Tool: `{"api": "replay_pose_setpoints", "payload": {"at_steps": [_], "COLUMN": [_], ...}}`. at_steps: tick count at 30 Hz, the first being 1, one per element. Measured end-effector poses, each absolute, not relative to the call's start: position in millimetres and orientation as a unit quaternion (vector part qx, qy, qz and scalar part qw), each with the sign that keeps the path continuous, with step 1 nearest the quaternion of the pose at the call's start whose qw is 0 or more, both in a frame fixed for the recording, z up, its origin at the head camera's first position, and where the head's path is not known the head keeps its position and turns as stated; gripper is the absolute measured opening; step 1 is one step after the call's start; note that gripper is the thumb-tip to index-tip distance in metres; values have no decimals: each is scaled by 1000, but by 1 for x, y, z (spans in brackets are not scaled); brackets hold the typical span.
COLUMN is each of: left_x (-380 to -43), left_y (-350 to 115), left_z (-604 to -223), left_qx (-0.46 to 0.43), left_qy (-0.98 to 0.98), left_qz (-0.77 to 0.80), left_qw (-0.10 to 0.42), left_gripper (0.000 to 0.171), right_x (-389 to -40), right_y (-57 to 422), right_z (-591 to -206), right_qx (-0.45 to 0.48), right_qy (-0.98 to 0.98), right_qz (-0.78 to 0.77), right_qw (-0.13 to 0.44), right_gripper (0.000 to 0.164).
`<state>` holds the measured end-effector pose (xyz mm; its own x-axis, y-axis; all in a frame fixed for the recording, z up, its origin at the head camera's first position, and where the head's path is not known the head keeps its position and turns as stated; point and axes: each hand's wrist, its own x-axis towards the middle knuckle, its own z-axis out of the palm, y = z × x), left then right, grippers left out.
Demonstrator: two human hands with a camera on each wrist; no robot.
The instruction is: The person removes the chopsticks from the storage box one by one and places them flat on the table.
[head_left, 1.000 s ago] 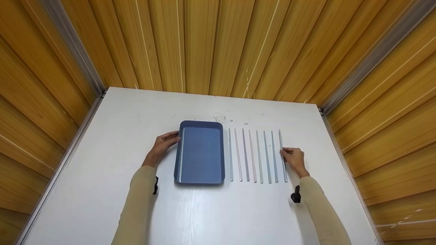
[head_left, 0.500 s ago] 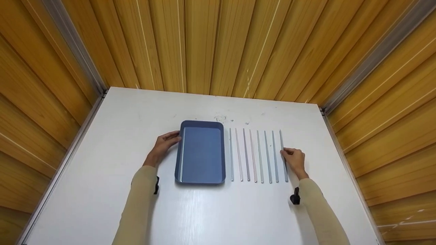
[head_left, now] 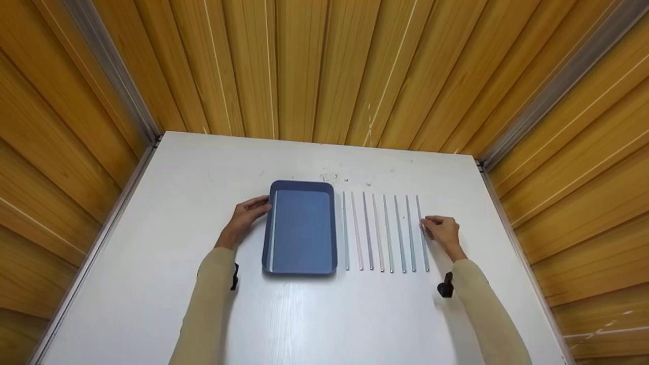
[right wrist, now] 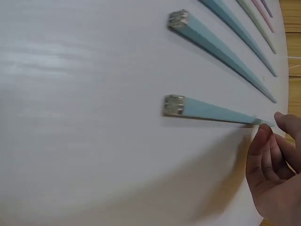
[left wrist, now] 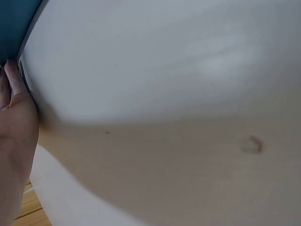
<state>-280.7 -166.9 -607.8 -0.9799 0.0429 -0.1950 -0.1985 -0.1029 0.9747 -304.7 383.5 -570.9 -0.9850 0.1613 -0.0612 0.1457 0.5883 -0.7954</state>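
Note:
A blue chopstick (head_left: 425, 253) lies at the right end of a row of several pastel chopsticks (head_left: 385, 233). My right hand (head_left: 442, 230) is beside its middle. In the right wrist view the thumb and index finger stand apart around the thin part of this chopstick (right wrist: 211, 110), whose thick end has a silvery, glittery cap. Left of the row is a blue rectangular tray (head_left: 304, 233), with a pale narrow strip along its left inner side. The fairly straight fingers of my left hand (head_left: 243, 218) touch the tray's left rim.
Everything lies on a white table (head_left: 304, 324). Yellow wood-look panels (head_left: 299, 71) rise behind it and at both sides, with grey metal posts (head_left: 114, 66) at the corners. Small dark marks (head_left: 329, 177) dot the tabletop behind the tray.
The rightmost chopstick's far end has come down level with the row. My right hand's fingers have loosened from it and moved slightly right. The left hand stays at the tray.

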Motion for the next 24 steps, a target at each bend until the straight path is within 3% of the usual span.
{"api": "replay_pose_setpoints", "payload": {"at_steps": [10, 24], "left_x": [-283, -284], "left_y": [-170, -169], "left_z": [-614, -613], "left_qx": [-53, -56], "left_qy": [661, 662], "left_qz": [744, 742], "left_qw": [81, 89], "left_gripper": [52, 52], "right_x": [-321, -358], "right_y": [354, 248], "right_z": [-525, -480], "right_qx": [6, 88], "right_qy": [-893, -859], "right_qz": [441, 471], "right_qw": [-83, -183], "right_gripper": [54, 42]}}
